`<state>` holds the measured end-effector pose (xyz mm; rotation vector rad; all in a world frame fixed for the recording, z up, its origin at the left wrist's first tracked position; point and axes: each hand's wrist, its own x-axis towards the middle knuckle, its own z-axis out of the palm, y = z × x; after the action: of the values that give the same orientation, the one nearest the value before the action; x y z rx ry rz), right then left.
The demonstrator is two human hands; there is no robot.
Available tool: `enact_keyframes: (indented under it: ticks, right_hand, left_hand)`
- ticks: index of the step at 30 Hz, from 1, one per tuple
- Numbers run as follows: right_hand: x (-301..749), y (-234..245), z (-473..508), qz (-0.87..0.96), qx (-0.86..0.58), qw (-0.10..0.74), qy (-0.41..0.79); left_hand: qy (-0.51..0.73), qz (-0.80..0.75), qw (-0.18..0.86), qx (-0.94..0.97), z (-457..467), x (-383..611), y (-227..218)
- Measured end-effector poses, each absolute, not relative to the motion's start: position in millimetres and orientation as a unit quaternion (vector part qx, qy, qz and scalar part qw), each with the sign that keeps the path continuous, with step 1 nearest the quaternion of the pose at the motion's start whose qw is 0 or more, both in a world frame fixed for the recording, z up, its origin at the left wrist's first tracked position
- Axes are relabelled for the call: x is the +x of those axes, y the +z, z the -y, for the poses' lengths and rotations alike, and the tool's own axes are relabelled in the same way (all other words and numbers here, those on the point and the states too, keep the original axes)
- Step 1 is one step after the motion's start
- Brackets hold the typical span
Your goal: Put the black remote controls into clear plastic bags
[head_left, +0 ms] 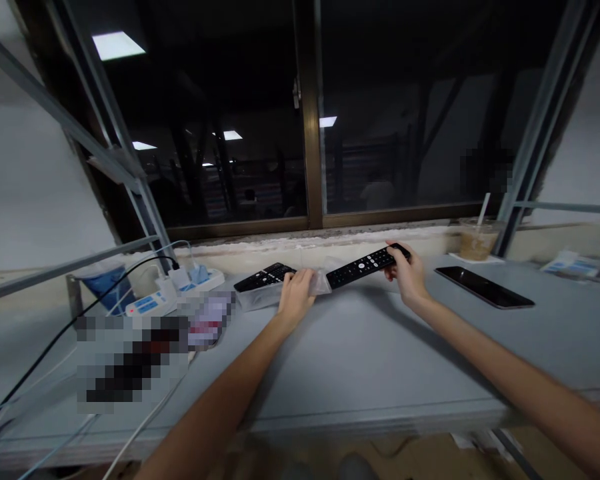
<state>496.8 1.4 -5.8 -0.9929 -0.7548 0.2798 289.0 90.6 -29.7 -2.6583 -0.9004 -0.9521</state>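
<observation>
A black remote control (357,268) is tilted above the table, its upper right end gripped between the thumb and fingers of my right hand (405,270). Its lower left end meets a clear plastic sleeve (321,283), and how far it sits inside is hard to tell. My left hand (297,290) is closed on that sleeve, fingers bent over it. Just left of my left hand, black remote controls (266,275) lie close together on the table, with clear plastic (260,297) along their front edge. My left fingers hide part of them.
A dark smartphone (485,287) lies right, near a plastic cup (477,240) with a straw. At left are a power strip (153,303) with plugs and cables, a blue container (105,287) and a pixelated patch. Metal frame posts flank the grey table (360,367), with a window behind.
</observation>
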Motion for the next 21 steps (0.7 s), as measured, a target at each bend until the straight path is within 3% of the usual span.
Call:
enact_keyframes:
  ticks: [10, 16, 21]
  right_hand:
    - [499, -14, -6, 0.385, -0.495, 0.771, 0.116]
    - [490, -12, 0, 0.431, -0.521, 0.732, 0.083]
    - [484, -10, 4, 0.456, -0.521, 0.708, 0.138]
  left_hand:
    - [-0.323, 0.244, 0.08, -0.911, -82, 292, -30]
    - [-0.28, 0.284, 0.072, -0.914, -80, 293, -31]
    - [-0.266, 0.31, 0.078, -0.909, -83, 292, -32]
